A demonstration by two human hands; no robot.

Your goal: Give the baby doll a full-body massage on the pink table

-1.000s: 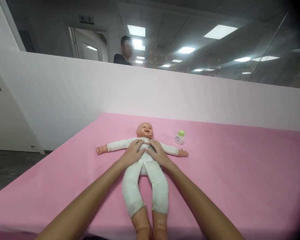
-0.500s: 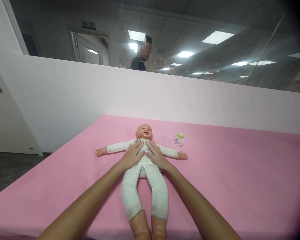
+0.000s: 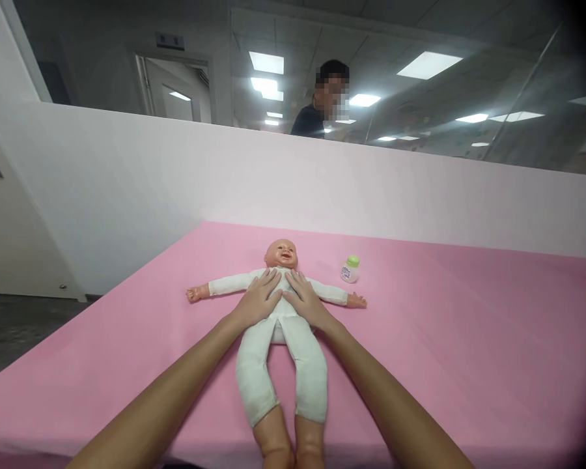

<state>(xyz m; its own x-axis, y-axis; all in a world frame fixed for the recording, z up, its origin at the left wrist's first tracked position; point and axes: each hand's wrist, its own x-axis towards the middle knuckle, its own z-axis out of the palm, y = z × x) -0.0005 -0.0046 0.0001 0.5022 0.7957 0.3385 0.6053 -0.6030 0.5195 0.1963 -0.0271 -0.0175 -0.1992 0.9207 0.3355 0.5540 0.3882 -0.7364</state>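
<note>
A baby doll (image 3: 279, 355) in a white suit lies on its back on the pink table cover (image 3: 444, 339), arms spread, head pointing away from me. My left hand (image 3: 260, 298) rests flat on the left side of its chest, fingers apart. My right hand (image 3: 303, 301) lies flat on the right side of the chest, thumbs nearly touching. Neither hand grips anything. A small white bottle with a green cap (image 3: 350, 269) stands on the cover beyond the doll's right-side arm.
A white partition wall (image 3: 322, 182) rises behind the table, with glass above it. A person in a dark top (image 3: 317, 117) is behind the glass. A door (image 3: 10, 215) and dark floor lie to the left of the table edge.
My hands have shifted slightly up the doll's chest toward its neck. The person behind the glass has walked to the right.
</note>
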